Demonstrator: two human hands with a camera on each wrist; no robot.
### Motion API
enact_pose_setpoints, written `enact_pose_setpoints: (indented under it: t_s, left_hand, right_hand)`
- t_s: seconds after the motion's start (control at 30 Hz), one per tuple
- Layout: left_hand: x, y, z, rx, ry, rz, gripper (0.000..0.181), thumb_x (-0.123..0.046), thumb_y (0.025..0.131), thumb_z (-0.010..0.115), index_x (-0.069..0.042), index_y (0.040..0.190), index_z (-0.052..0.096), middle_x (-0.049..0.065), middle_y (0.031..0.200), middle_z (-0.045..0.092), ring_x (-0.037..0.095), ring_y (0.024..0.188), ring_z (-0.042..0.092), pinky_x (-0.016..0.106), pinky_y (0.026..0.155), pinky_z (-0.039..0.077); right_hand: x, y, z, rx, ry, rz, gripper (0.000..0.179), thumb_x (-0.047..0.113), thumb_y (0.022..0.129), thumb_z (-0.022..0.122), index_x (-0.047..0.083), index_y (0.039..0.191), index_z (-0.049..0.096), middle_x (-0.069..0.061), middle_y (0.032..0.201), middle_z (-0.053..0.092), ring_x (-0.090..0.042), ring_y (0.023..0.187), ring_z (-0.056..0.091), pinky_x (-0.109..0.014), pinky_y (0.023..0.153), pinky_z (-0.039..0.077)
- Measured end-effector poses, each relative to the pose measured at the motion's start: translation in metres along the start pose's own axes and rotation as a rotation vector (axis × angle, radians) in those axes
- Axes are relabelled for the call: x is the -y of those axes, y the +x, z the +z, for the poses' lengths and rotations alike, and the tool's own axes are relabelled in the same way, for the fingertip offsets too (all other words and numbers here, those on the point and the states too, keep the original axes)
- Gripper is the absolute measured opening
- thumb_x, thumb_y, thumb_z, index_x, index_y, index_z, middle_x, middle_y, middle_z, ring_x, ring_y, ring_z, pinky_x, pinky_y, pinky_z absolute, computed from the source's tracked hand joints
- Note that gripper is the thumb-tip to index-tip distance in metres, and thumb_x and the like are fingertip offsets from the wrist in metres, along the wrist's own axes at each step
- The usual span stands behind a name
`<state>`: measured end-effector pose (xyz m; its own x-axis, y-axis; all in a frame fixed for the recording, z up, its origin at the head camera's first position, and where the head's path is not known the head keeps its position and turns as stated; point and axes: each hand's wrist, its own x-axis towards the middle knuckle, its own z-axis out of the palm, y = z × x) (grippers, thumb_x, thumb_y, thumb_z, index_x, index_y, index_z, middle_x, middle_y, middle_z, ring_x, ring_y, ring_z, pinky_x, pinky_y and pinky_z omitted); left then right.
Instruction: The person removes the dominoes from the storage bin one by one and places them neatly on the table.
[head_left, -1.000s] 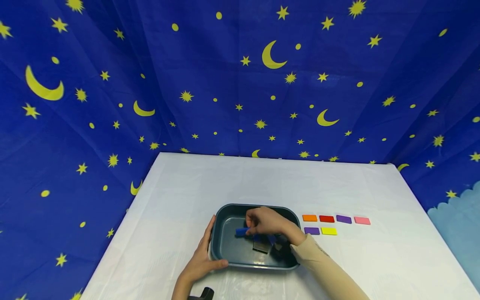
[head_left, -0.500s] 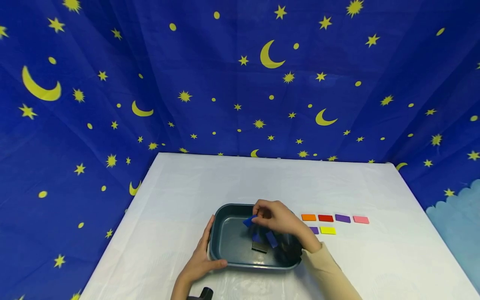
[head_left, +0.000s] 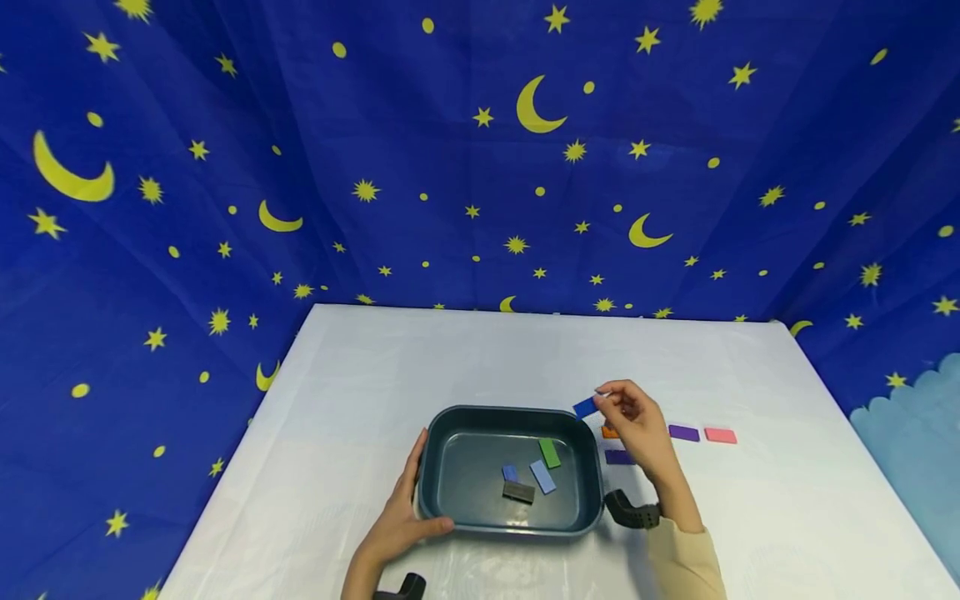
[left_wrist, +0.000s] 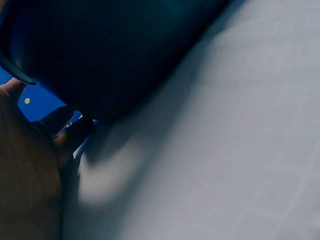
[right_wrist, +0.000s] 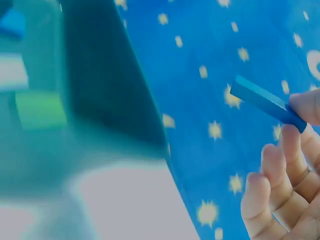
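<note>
My right hand (head_left: 636,427) pinches a blue domino-like block (head_left: 585,407) by one end, above the far right corner of the dark teal basin (head_left: 450,417). In the right wrist view the blue block (right_wrist: 262,101) sits between thumb and fingertips. My left hand (head_left: 401,512) rests against the basin's left side, fingers stretched along the wall and thumb at the front rim. Inside the basin lie a green block (head_left: 550,453), a light blue block (head_left: 542,477), a small blue block (head_left: 510,473) and a dark grey block (head_left: 518,492).
Right of the basin, blocks lie in rows: orange (head_left: 609,432), purple (head_left: 684,433), pink (head_left: 721,436) and another purple block (head_left: 619,457); the hand hides part of the rows. A white cloth covers the table (head_left: 390,358). Blue star-patterned curtain (head_left: 420,167) hangs behind.
My right hand has lifted the blue block out of the basin and moved it right, toward the rows. The green block now shows. The left hand stays in place.
</note>
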<state>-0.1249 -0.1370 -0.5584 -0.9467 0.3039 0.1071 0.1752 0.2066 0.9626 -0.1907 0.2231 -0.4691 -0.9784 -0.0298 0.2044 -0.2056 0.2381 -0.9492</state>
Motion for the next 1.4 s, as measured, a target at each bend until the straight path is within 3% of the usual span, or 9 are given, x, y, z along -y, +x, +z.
enact_pose_setpoints:
  t_s: [0.17, 0.37, 0.63, 1.2, 1.4]
  left_hand:
    - [0.001, 0.000, -0.001, -0.003, -0.008, 0.002, 0.117, -0.027, 0.069, 0.083, -0.028, 0.154, 0.002, 0.002, 0.158, 0.005, 0.037, 0.138, 0.012, 0.069, 0.098, 0.016]
    - [0.002, 0.000, -0.001, -0.009, 0.000, 0.001, 0.117, -0.028, 0.069, 0.083, -0.029, 0.154, 0.003, 0.001, 0.158, 0.006, 0.036, 0.138, 0.014, 0.068, 0.098, 0.017]
    - [0.001, 0.000, 0.000, -0.007, 0.000, -0.019, 0.117, -0.030, 0.068, 0.084, -0.027, 0.154, 0.004, -0.002, 0.158, 0.006, 0.033, 0.138, 0.014, 0.068, 0.098, 0.016]
    - [0.000, 0.001, 0.002, -0.009, 0.003, -0.025, 0.117, -0.029, 0.068, 0.084, -0.027, 0.154, 0.004, 0.002, 0.158, 0.006, 0.034, 0.138, 0.011, 0.069, 0.099, 0.013]
    - [0.002, 0.001, 0.001, -0.009, 0.002, -0.027, 0.116, -0.029, 0.069, 0.084, -0.034, 0.153, 0.005, 0.001, 0.158, 0.006, 0.034, 0.138, 0.011, 0.068, 0.099, 0.014]
  right_hand:
    - [-0.021, -0.013, -0.029, -0.181, -0.035, 0.083, 0.022, 0.013, 0.094, 0.062, -0.005, 0.106, 0.058, -0.015, 0.081, 0.059, -0.017, 0.061, 0.053, -0.026, 0.055, 0.049]
    - [-0.046, -0.031, -0.056, -0.323, -0.077, 0.155, 0.020, 0.011, 0.092, 0.063, -0.006, 0.103, 0.059, -0.013, 0.079, 0.061, -0.010, 0.058, 0.054, -0.020, 0.052, 0.047]
    - [-0.067, -0.047, -0.082, -0.430, -0.329, 0.335, 0.027, 0.019, 0.093, 0.062, -0.004, 0.107, 0.060, -0.003, 0.073, 0.060, -0.003, 0.053, 0.051, -0.018, 0.048, 0.043]
    - [-0.077, -0.056, -0.099, -0.361, -0.496, 0.462, 0.033, 0.025, 0.092, 0.063, -0.005, 0.105, 0.059, -0.003, 0.070, 0.058, -0.011, 0.053, 0.054, -0.023, 0.051, 0.039]
    - [-0.078, -0.057, -0.103, -0.328, -0.550, 0.525, 0.039, 0.031, 0.092, 0.062, -0.005, 0.107, 0.059, -0.003, 0.069, 0.056, -0.012, 0.053, 0.051, -0.030, 0.058, 0.035]
